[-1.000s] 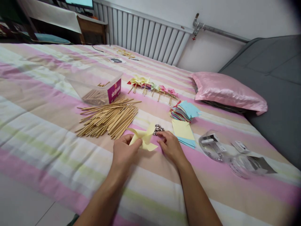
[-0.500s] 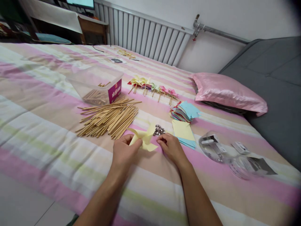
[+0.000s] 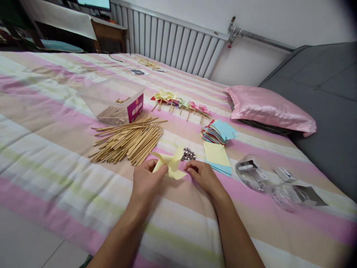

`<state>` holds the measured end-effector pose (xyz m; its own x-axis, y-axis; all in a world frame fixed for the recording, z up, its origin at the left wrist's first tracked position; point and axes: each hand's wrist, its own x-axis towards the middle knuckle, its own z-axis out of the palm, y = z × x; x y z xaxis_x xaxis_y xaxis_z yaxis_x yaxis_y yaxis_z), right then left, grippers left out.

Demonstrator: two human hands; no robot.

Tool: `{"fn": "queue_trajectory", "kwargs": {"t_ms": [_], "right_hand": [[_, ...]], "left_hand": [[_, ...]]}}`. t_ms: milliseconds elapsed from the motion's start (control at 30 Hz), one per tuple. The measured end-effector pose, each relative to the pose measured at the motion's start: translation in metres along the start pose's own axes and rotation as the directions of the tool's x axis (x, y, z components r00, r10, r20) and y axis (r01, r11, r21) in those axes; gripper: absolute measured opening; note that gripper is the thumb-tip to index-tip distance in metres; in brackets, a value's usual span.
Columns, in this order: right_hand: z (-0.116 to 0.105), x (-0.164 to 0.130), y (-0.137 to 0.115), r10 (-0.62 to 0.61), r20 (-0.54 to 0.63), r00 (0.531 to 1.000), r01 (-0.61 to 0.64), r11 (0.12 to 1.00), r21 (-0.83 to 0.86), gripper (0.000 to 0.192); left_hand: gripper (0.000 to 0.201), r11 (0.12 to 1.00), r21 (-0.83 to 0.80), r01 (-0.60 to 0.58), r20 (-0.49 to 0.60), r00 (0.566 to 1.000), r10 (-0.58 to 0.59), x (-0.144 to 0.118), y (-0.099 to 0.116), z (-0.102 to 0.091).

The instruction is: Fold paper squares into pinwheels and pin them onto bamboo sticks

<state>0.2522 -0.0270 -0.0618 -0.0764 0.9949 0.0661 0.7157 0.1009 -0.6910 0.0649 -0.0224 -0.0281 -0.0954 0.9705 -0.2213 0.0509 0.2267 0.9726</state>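
My left hand (image 3: 149, 178) pinches a yellow paper pinwheel (image 3: 173, 166) at its middle, the thumb lying on top of the folded-in blades. Just right of the paper, my right hand (image 3: 202, 176) has its thumb and forefinger pressed together; whatever sits between the tips is too small to make out. Beyond the fingers lies a small heap of shiny metal pins (image 3: 189, 154). To the left is a big pile of thin wooden sticks (image 3: 131, 143). Yellow and blue paper squares (image 3: 217, 154) rest right of the pins, with a stack of cut coloured paper (image 3: 216, 132) behind.
A clear plastic box (image 3: 111, 96) holding more sticks stands behind the pile. Several finished pinwheels (image 3: 181, 102) lie in a row farther back. At right are clear round containers (image 3: 251, 173), a small white box (image 3: 285, 174) and a pink pillow (image 3: 270, 108), all on the striped bedspread (image 3: 181, 230).
My right hand has shifted slightly down and left, a little away from the metal pins. The pinwheel stays pinched in my left hand.
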Motion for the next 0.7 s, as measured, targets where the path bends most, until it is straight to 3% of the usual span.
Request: {"fn": "queue_trajectory", "kwargs": {"t_ms": [133,267,600,700], "right_hand": [[0.000,0.000,0.002,0.049,-0.038,0.998,-0.050,0.999,-0.004,0.030],[-0.005,-0.004,0.003,0.086,0.006,0.996,-0.086,0.996,0.037,0.034],[-0.005,-0.005,-0.005,0.061,-0.014,0.998,-0.063,0.981,-0.183,0.018],[-0.008,-0.004,-0.007,0.050,-0.030,0.998,-0.054,0.983,-0.173,0.017]], "left_hand": [[0.011,1.000,0.020,-0.003,-0.001,1.000,0.003,0.000,0.002,0.001],[0.012,0.999,0.034,0.001,-0.006,1.000,0.000,-0.001,0.003,0.001],[0.012,1.000,0.001,-0.001,0.010,1.000,0.001,-0.001,0.001,0.001],[0.012,1.000,-0.017,-0.001,0.013,1.000,0.001,-0.002,0.002,0.002]]}}
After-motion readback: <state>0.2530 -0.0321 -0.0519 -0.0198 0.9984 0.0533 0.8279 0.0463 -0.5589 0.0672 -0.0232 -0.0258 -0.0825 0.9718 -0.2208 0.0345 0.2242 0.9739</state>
